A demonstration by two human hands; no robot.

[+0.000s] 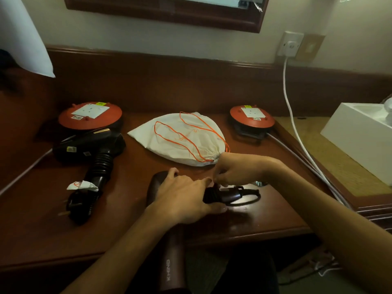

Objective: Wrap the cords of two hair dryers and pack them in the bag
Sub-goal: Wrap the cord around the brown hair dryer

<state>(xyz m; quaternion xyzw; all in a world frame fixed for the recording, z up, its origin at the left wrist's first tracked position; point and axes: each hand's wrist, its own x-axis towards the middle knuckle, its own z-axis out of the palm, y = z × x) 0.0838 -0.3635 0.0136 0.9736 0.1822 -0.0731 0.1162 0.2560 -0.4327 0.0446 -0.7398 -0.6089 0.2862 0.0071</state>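
Two hands work close to the near edge of the desk point(53, 236). The left hand point(182, 198) lies over the brown hair dryer point(171, 270), fingers curled to hold it down. Its long smooth body pokes off the desk edge toward the person. The right hand point(231, 172) is bent, and its fingertips pinch something small by the dryer's handle, maybe the cord point(244, 200). I cannot tell just what it pinches. A dark loop of cord lies on the wood beside the handle.

I think the step is wrapping this cord. To do it well, keep the dryer pressed still, pull the cord snug, and lay each loop next to the last one so it does not slip off.

Farther left lies the black hair dryer point(91, 145). It looks hard and shiny, its handle has bumpy ridges, and its cord looks bundled by the plug point(74, 206), with a crinkly white tag point(84, 185).

Behind the hands lies the bag point(169, 134), soft pale cloth, flat, with thin orange strings point(191, 136). Its mouth is pulled shut, so it must be opened before packing.

At the back sit two round red socket reels point(90, 115), and a white cable point(292, 115) hangs from the wall.
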